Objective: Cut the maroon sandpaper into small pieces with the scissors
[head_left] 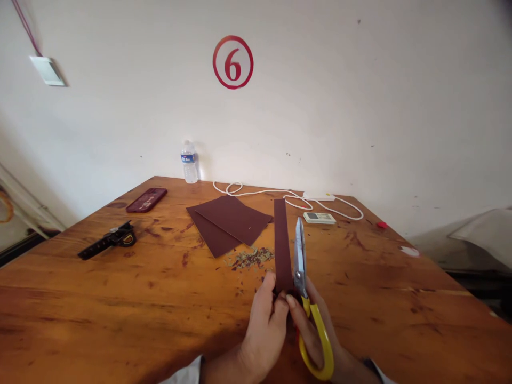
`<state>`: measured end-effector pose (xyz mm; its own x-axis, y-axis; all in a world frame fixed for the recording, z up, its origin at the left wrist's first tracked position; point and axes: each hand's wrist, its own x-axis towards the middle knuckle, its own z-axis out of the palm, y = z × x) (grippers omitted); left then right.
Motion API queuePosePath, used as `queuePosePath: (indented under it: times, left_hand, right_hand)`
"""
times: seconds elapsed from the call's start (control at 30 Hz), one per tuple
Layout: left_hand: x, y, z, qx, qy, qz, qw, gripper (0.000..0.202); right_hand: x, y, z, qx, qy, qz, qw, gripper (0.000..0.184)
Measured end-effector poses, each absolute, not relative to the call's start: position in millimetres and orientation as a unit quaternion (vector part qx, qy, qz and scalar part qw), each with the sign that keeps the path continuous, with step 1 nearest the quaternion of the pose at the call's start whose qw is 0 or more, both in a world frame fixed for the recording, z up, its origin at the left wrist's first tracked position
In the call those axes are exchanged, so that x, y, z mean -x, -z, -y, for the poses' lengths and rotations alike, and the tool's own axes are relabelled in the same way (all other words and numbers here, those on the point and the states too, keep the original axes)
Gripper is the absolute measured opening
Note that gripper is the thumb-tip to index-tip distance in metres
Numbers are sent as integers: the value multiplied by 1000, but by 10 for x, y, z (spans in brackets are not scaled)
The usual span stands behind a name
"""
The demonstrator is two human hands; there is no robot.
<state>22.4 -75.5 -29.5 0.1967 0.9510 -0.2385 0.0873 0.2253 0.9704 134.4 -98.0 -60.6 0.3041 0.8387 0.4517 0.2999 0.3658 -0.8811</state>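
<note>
Two overlapping flat maroon sheets (236, 218), then dry flaky scraps (252, 258) on grainy wood tabletop (120, 309). Left hand (262, 330) pinches lower end of long straight maroon strip (282, 240); right hand (310, 333) grips yellow-handled metal scissors (298, 276) just beside it.

A wooden table (120, 304) bears a water bottle (189, 162) at far left, a dark-red smartphone (146, 200) and black strap (110, 241) nearer left, overlapping maroon sheets (236, 218) with shreds (253, 258) on their near side, and, far right, a white cord (264, 191) and digital display unit (319, 217).
</note>
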Motion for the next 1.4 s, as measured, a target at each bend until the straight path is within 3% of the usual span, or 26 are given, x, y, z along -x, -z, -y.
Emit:
queuePosePath:
  times: [1.2,1.4]
  left_hand:
    - [-244,346,742,-471,-407,-521,584,53]
    - [-252,379,745,-476,-403,-520,584,56]
  right_hand:
    - [-1289,383,992,500,-232,556,623,22]
    - [-1302,460,991,488,-230,562,627,29]
